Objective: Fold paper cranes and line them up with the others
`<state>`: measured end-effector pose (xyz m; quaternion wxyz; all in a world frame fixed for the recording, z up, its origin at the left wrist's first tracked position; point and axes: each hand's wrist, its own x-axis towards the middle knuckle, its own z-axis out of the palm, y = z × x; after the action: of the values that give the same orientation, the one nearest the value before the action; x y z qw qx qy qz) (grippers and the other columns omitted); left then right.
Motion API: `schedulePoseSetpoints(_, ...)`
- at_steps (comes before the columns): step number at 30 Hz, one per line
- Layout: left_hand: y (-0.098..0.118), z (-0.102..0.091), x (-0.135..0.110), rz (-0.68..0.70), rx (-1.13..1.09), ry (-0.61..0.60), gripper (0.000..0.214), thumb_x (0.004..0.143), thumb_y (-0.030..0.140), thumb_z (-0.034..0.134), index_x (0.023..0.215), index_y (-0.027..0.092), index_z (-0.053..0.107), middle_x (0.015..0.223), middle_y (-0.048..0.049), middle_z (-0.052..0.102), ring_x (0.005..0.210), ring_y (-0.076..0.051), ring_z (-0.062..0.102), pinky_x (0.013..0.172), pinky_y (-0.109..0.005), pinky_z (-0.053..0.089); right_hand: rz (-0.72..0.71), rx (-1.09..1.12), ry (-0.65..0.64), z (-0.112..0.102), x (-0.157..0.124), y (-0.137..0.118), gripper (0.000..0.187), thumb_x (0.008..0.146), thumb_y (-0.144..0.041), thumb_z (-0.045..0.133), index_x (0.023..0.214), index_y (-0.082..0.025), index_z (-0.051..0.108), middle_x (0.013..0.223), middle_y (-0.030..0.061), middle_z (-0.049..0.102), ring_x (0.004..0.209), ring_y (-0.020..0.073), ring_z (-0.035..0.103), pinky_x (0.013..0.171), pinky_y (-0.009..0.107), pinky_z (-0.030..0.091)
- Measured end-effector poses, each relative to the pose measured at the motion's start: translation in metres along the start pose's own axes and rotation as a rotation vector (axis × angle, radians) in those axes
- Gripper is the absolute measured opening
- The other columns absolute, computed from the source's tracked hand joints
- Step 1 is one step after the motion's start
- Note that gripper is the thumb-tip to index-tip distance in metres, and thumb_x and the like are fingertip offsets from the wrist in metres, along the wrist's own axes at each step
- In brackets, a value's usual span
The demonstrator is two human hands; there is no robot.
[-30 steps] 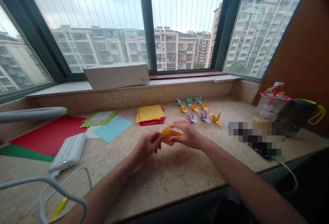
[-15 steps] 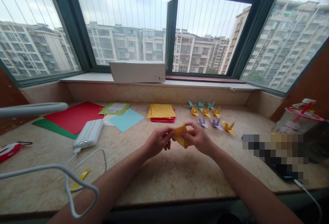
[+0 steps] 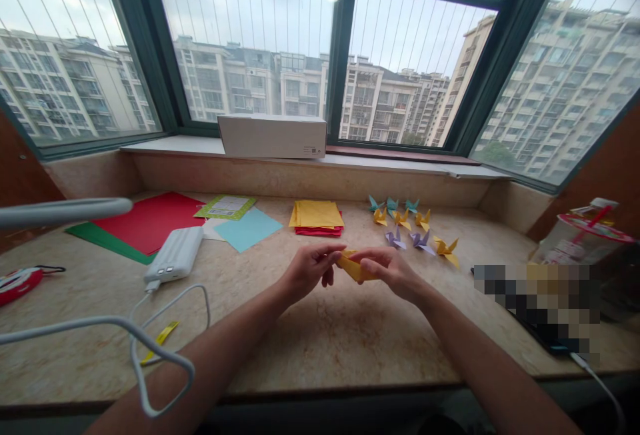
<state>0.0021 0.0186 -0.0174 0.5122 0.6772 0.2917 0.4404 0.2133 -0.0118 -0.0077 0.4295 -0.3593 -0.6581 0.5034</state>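
Between my hands is a small folded piece of yellow paper (image 3: 356, 268), held above the stone countertop (image 3: 330, 348). My left hand (image 3: 311, 270) pinches its left corner between thumb and fingers. The right side is gripped by my right hand (image 3: 393, 267), thumb in front and fingers over the top edge. Beyond my hands lies a stack of yellow and red paper (image 3: 316, 215). To the right stand folded paper cranes in rows: teal ones (image 3: 393, 206), yellow ones (image 3: 401, 220) and purple ones (image 3: 421, 242). A larger yellow crane (image 3: 447, 250) is nearest my right hand.
At left are a red sheet (image 3: 150, 222), a blue sheet (image 3: 249, 230), a green-edged packet (image 3: 225, 207) and a white power bank (image 3: 176, 254) with a cable (image 3: 165, 362). A cup with a red straw (image 3: 580, 235) stands right, behind a partly blurred phone (image 3: 545, 335). A white box (image 3: 273, 137) sits on the sill.
The yellow paper has tipped and now looks narrower, its broad face less visible. My right fingers have straightened over its top. The whole view has shifted slightly.
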Motion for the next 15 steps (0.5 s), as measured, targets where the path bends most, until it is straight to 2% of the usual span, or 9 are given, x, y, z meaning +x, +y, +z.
schedulePoseSetpoints(5,-0.001,-0.001,0.000,0.005,0.067,0.014,0.046,0.088,0.049,0.057,0.111,0.010,0.066,0.056,0.0020,0.060,0.038,-0.009,0.054,0.036,-0.018,0.041,-0.075,-0.198,0.114,0.003,0.005,0.006,0.027,0.076,-0.040,0.075,0.090,-0.016,0.076,0.087,0.0073,0.074,0.078,0.0202,0.068,0.071,0.035,0.056)
schedulePoseSetpoints(8,0.003,-0.001,0.000,-0.009,0.106,-0.007,0.037,0.090,0.045,0.055,0.100,0.011,0.066,0.065,-0.0010,0.065,0.040,-0.008,0.056,0.036,-0.017,0.042,-0.120,-0.241,0.128,0.003,0.006,0.010,0.021,0.080,-0.036,0.072,0.088,-0.017,0.075,0.088,0.0069,0.074,0.081,0.0204,0.068,0.075,0.036,0.055)
schedulePoseSetpoints(10,0.005,-0.002,-0.001,-0.015,0.144,-0.036,0.035,0.091,0.045,0.052,0.090,0.012,0.065,0.064,-0.0015,0.065,0.040,-0.008,0.055,0.037,-0.016,0.042,-0.122,-0.213,0.120,0.003,0.006,0.011,0.020,0.080,-0.035,0.071,0.089,-0.017,0.074,0.089,0.0066,0.074,0.081,0.0199,0.068,0.075,0.035,0.055)
schedulePoseSetpoints(12,0.007,-0.002,-0.002,-0.012,0.196,-0.058,0.038,0.092,0.046,0.050,0.081,0.013,0.063,0.058,-0.0010,0.064,0.038,-0.008,0.054,0.037,-0.016,0.040,-0.101,-0.139,0.104,0.004,0.006,0.012,0.024,0.078,-0.034,0.073,0.096,-0.018,0.071,0.089,0.0054,0.073,0.081,0.0193,0.069,0.072,0.033,0.055)
schedulePoseSetpoints(15,0.008,-0.004,-0.003,0.000,0.272,-0.083,0.043,0.091,0.049,0.051,0.068,0.014,0.061,0.050,-0.0005,0.062,0.036,-0.008,0.052,0.035,-0.015,0.036,-0.046,-0.003,0.070,0.005,0.006,0.010,0.045,0.076,-0.034,0.076,0.116,-0.021,0.061,0.087,0.0033,0.074,0.079,0.0186,0.070,0.066,0.029,0.055)
